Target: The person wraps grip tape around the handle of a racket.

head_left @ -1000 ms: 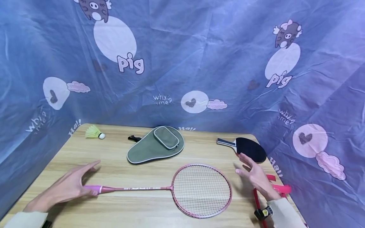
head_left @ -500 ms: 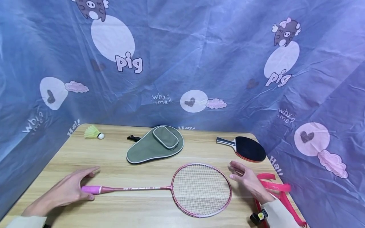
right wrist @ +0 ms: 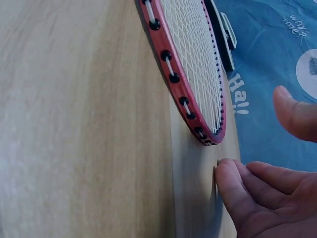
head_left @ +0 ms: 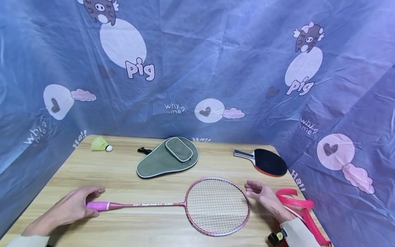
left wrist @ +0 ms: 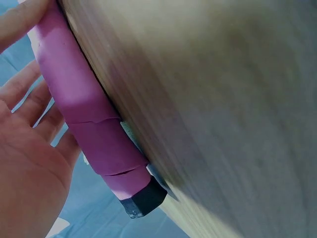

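Right hand [head_left: 266, 198], wide, drawn in to 3 o'clock of red-rimmed, white-strung badminton racket [head_left: 217, 207]; left hand [head_left: 68, 206], 9 o'clock, wide astride pink wrapped handle [head_left: 98, 206]; racket flanked.

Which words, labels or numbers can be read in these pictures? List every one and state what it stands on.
"pig": on the patterned cloth, twice in the head view.
"why me?": on the same cloth, three times there.
"Ha!!": also on that cloth, three times there.
White lettering on the racket shaft: too small and blurred to read.
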A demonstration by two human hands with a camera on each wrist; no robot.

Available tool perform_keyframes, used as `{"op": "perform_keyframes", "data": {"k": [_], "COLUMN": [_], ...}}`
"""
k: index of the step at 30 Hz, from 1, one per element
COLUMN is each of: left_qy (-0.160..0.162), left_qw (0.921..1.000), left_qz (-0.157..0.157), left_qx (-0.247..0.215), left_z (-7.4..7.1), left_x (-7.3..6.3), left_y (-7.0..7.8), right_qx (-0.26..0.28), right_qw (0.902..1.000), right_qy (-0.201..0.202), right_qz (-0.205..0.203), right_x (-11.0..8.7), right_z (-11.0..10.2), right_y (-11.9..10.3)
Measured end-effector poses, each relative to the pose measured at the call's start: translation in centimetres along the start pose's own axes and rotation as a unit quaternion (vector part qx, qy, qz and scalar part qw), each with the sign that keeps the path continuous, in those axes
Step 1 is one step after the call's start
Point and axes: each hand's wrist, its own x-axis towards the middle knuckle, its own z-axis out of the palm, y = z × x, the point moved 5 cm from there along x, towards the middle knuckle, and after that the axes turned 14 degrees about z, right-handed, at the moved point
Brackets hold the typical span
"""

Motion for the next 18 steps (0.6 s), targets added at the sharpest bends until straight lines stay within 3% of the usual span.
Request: {"op": "perform_keyframes", "data": {"k": [6, 12, 18], "left_qy": [-0.032, -0.025, -0.017], "left_qw": [0.9985, 0.9988, 0.9971], "left_qz": [-0.043, -0.036, -0.033], "left_qx": [0.010, 0.020, 0.066], "left_z": [-0.2, -0.3, -0.5], "left_x": [0.0, -0.1, -0.1], "left_y": [0.0, 0.3, 0.4], "right_qx": [-0.010, -0.025, -0.027], "right_qw": [0.9999, 0.9997, 0.9996], "right_qy": [-0.006, -0.003, -0.012], "right_qz": [0.009, 0.004, 0.001], "right_x": [0.0, -0.1, -0.5], "right_z": [0.5, 1.0, 1.4], "right_y": [-0.1, -0.4, -1.0]}}
